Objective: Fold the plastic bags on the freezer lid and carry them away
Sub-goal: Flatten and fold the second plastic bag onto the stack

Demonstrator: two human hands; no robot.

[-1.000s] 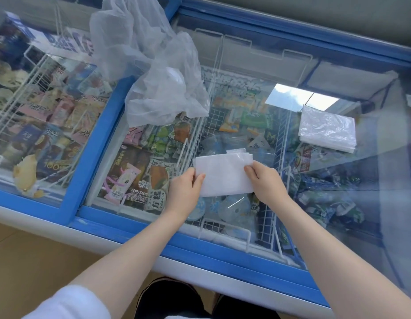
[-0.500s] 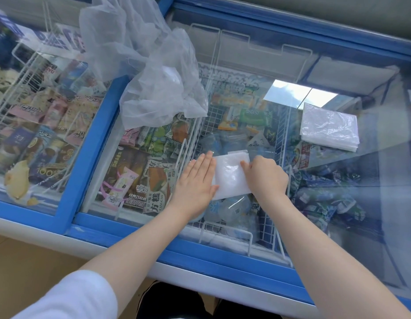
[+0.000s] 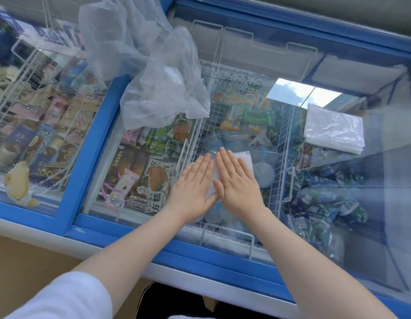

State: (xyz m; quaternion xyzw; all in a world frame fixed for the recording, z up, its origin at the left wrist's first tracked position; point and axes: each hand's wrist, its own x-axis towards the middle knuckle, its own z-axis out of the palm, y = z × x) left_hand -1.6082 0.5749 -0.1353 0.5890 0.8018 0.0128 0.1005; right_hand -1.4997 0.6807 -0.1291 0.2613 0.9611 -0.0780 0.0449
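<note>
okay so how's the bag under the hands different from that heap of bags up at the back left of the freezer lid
The bag under the hands is folded into a small flat white block; the heap is crumpled, puffy and unfolded. The folded bag looks opaque; the heap is see-through. The left hand and right hand press the folded bag flat; nothing touches the heap. The heap looks far bigger. Both are thin plastic lying on the glass lid.

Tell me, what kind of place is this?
Probably a shop. A blue-framed glass-topped chest freezer holds white wire baskets of wrapped ice creams, and a stack of folded clear plastic bags lies on its lid.
</note>
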